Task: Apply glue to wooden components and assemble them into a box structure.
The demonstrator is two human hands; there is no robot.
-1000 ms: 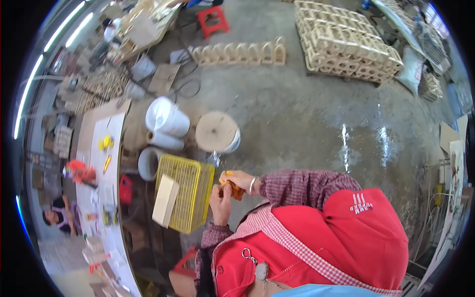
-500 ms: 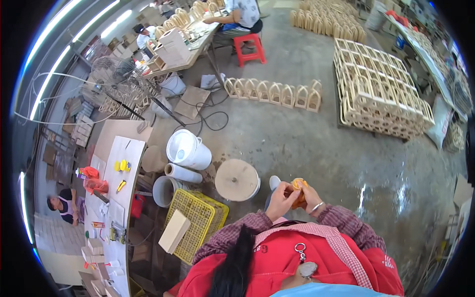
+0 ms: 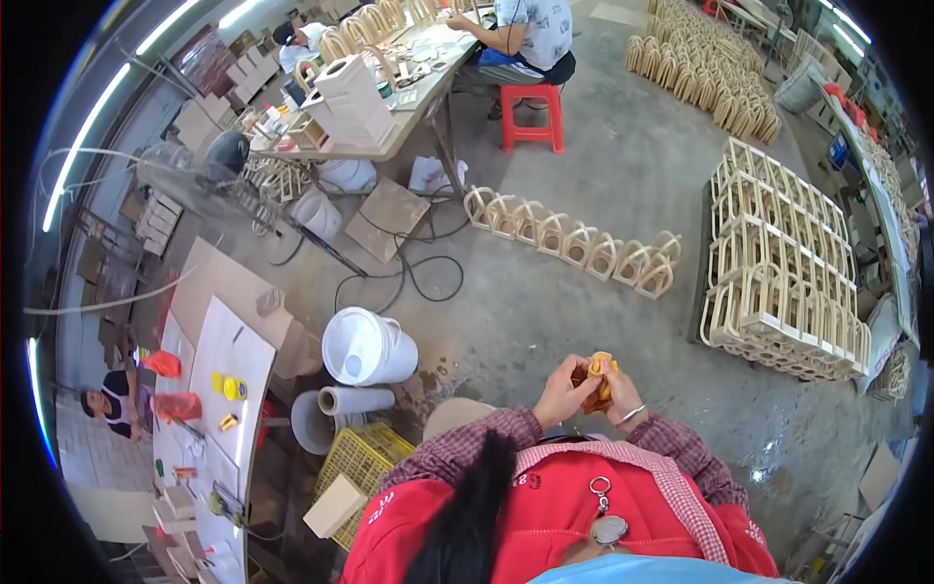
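Observation:
Close in front of my chest, both hands come together around a small crumpled orange-yellow thing (image 3: 601,372); whether it is cloth or peel I cannot make out. My left hand (image 3: 564,391) is closed, its thumb and fingers pinching the left side of it. On the other side my right hand (image 3: 625,397), with a silver bangle at the wrist, is closed around it too. Part of the thing is hidden behind my fingers.
At the left are a white bucket (image 3: 368,346), a film roll (image 3: 356,400), a yellow crate (image 3: 352,456) and a worktable (image 3: 237,365). Ahead, a row of wooden arched frames (image 3: 564,243) crosses the floor. Stacked frames (image 3: 783,273) stand right. A person sits on a red stool (image 3: 531,117).
The view has shifted, and the round-topped drum near my feet is now mostly covered by my arm and body. My hands still grip the orange-yellow thing, which shows more between them.

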